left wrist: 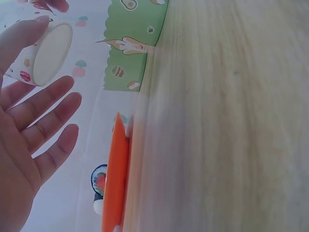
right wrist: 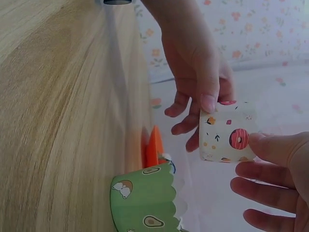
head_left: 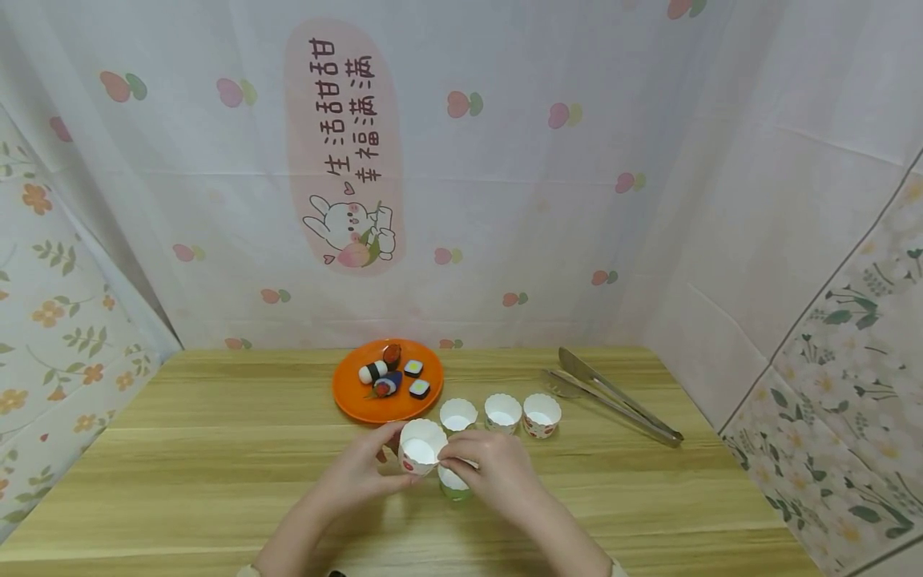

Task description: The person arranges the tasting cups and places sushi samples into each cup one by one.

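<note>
A white paper baking cup (head_left: 421,458) printed with a pink donut and small flowers is held above the table between both hands. My left hand (head_left: 360,466) grips its side with the thumb and forefinger; the other fingers (left wrist: 50,108) spread away from it. From the opposite side my right hand (head_left: 499,466) pinches the cup near the rim, its thumb beside the donut print (right wrist: 238,139) in the right wrist view. Below the right hand stands a green baking cup (head_left: 454,486) with avocado prints, partly covered by the fingers.
Behind the hands stand a cup (head_left: 458,413) and two more patterned cups (head_left: 503,410), (head_left: 542,413) in a row. An orange plate (head_left: 353,403) with toy sushi (head_left: 373,371) lies at the back. Metal tongs (head_left: 627,403) lie at the right. A curtain (head_left: 505,200) hangs behind the table.
</note>
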`<state>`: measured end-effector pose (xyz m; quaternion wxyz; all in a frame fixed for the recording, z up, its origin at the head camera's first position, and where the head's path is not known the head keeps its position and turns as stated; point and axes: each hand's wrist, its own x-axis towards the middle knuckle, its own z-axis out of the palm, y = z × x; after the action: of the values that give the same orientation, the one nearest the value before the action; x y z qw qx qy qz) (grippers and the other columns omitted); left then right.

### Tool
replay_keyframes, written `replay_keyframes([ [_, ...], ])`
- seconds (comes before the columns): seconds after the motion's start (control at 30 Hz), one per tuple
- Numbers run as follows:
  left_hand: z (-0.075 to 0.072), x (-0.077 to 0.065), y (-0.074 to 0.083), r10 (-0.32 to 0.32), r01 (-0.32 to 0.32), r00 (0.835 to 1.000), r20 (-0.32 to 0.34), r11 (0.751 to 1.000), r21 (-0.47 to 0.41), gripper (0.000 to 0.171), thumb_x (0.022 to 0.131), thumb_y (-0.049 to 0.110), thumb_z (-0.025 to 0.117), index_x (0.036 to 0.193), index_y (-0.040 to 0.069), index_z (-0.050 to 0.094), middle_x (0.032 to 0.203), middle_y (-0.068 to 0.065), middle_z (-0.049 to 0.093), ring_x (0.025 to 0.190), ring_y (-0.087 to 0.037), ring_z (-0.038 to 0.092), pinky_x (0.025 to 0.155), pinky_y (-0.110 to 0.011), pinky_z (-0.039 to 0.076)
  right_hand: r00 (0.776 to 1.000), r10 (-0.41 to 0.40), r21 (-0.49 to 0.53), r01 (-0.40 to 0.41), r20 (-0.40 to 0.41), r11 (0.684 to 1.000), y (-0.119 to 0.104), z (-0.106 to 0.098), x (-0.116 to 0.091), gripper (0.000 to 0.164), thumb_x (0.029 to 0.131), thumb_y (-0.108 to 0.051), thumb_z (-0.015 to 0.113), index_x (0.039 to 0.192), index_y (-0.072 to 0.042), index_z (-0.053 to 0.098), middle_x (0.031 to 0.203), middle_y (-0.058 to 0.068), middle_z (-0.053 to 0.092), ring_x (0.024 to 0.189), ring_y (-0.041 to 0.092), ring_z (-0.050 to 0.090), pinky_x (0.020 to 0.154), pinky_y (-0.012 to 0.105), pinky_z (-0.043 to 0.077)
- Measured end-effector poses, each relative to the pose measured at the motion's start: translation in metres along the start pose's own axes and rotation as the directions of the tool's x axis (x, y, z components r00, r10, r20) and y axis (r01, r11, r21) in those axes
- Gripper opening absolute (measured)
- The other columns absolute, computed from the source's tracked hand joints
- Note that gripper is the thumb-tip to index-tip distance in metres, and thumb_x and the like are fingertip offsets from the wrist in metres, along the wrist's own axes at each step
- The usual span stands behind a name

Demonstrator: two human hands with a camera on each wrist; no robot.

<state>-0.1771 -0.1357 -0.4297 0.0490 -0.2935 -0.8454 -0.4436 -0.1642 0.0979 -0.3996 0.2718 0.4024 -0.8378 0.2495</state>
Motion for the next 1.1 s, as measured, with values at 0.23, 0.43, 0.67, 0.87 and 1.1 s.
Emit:
replay_keyframes([
  [0.23, 0.000, 0.000, -0.005, -0.012, 0.012, 1.000, -0.003, 1.000, -0.015, 0.050, 0.076, 0.023, 0.083, 0.119, 0.014, 0.060, 0.100, 0.011, 0.062, 0.086, -0.015, 0.058, 0.070, -0.030, 0.048, 1.000, 0.011, -0.016, -0.011, -0.001, 1.000, 0.002, -0.004, -0.001, 0.007, 0.078, -0.016, 0.079, 0.084, -0.017, 0.075, 0.087, -0.009, 0.071, 0.077, 0.006, 0.066, 0.067, 0.022, 0.054],
  [0.43, -0.001, 0.000, -0.009, 0.001, -0.001, 1.000, -0.014, 1.000, -0.017, 0.046, 0.079, 0.026, 0.080, 0.118, 0.011, 0.061, 0.104, 0.006, 0.064, 0.085, -0.017, 0.058, 0.070, -0.030, 0.048, 1.000, 0.004, -0.015, -0.004, -0.010, 1.000, 0.005, -0.008, -0.001, 0.008, 0.077, -0.013, 0.080, 0.084, -0.016, 0.075, 0.086, -0.008, 0.071, 0.077, 0.006, 0.066, 0.069, 0.021, 0.053],
  [0.67, -0.005, 0.000, -0.011, -0.069, 0.068, 0.997, -0.021, 0.997, -0.029, 0.043, 0.084, 0.024, 0.076, 0.120, 0.008, 0.060, 0.101, -0.001, 0.065, 0.085, -0.017, 0.059, 0.070, -0.030, 0.048, 0.999, -0.019, -0.010, 0.019, -0.038, 1.000, 0.006, -0.013, -0.001, 0.009, 0.076, -0.011, 0.080, 0.083, -0.015, 0.075, 0.085, -0.008, 0.070, 0.073, 0.004, 0.065, 0.065, 0.016, 0.052],
  [0.87, -0.008, -0.001, -0.014, -0.207, 0.201, 0.976, -0.074, 0.976, -0.081, 0.038, 0.088, 0.017, 0.071, 0.120, 0.002, 0.059, 0.099, -0.004, 0.065, 0.083, -0.016, 0.058, 0.069, -0.028, 0.049, 0.998, -0.037, -0.023, 0.036, -0.051, 0.999, 0.008, -0.017, -0.004, 0.010, 0.075, -0.011, 0.081, 0.082, -0.013, 0.075, 0.086, -0.004, 0.071, 0.077, 0.008, 0.067, 0.068, 0.020, 0.054],
  [1.1, -0.011, -0.001, -0.019, -0.291, 0.281, 0.936, -0.196, 0.956, -0.080, 0.032, 0.090, 0.014, 0.069, 0.119, 0.001, 0.061, 0.092, 0.002, 0.067, 0.082, -0.015, 0.060, 0.071, -0.030, 0.052, 0.996, -0.019, -0.053, 0.014, -0.087, 0.998, 0.012, -0.026, -0.007, 0.013, 0.072, -0.010, 0.083, 0.081, -0.015, 0.075, 0.085, -0.006, 0.071, 0.076, 0.008, 0.067, 0.065, 0.021, 0.054],
])
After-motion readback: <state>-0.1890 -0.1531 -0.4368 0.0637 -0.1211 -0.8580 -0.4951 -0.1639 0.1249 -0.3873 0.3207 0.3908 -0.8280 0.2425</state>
